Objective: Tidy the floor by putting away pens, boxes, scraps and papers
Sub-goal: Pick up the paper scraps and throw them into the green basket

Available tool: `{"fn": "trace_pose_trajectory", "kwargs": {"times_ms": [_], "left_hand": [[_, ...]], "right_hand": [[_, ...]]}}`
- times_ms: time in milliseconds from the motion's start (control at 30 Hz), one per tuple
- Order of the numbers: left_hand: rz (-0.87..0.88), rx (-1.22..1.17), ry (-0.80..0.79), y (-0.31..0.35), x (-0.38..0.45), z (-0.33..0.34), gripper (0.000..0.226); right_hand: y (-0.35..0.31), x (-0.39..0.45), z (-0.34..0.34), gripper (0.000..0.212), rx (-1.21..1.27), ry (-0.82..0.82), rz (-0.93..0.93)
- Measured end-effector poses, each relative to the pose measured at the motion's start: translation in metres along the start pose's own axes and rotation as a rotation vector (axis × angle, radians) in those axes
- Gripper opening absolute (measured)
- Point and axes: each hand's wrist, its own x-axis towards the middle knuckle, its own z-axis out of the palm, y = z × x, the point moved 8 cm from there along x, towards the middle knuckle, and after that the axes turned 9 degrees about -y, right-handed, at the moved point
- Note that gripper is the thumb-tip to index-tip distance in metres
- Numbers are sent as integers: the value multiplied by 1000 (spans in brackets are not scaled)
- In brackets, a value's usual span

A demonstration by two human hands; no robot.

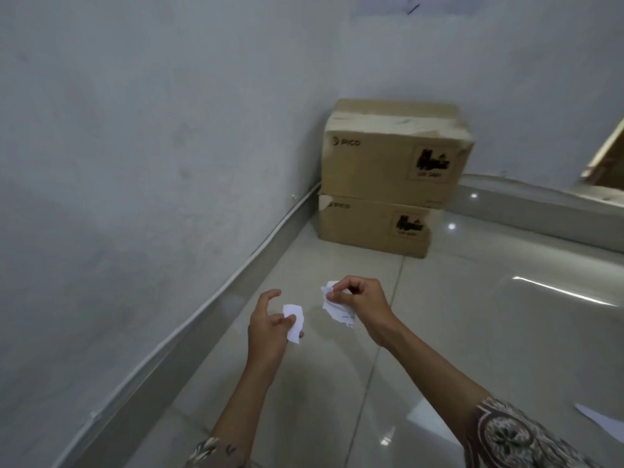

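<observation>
Glossy floor tiles (472,332) meet a grey wall (135,163); at upper centre we see two cardboard boxes (388,184) stacked in the corner. At lower centre, the left hand (266,327) pinches a small white scrap (293,321) between thumb and fingers, while the right hand (359,300) clamps crumpled scraps (337,307), apparently gathering them for disposal. Another paper (604,425) lies at lower right.
</observation>
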Motion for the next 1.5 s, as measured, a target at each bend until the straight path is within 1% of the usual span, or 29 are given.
{"fn": "trace_pose_trajectory", "kwargs": {"times_ms": [133,300,367,500,600,667,833,967,1167,1233,1333,1400,1500], "left_hand": [[97,66,-140,41,-17,47,22],[148,40,-298,77,-38,112,19],[166,30,-390,89,-49,148,18],[185,41,-575,104,-82,222,19],[195,36,-738,114,-119,282,23],[197,23,-840,121,-145,316,26],[238,44,-1081,138,-226,395,29],[256,79,-1247,141,-296,442,24],[306,199,-1452,130,-410,514,22],[305,224,-1515,124,-451,537,21],[335,274,-1624,117,-514,567,17],[367,295,-1699,112,-562,585,18],[354,284,-1787,107,-627,601,21]], "right_hand": [[-30,-39,-41,15,37,99,-21],[-59,-97,-98,14,27,259,-29],[-70,-131,-127,13,14,344,-48],[-90,-209,-181,17,-28,502,-73],[-99,-280,-220,14,-46,654,-84],[-104,-324,-240,11,-55,746,-89],[-111,-441,-278,16,-49,996,-93],[-103,-526,-296,11,-28,1180,-82],[-88,-663,-311,18,25,1427,-99],[-89,-711,-310,22,-3,1514,-97],[-92,-783,-305,23,-36,1657,-78],[-97,-835,-299,21,-78,1764,-64],[-104,-897,-288,15,-96,1898,-74]]}}
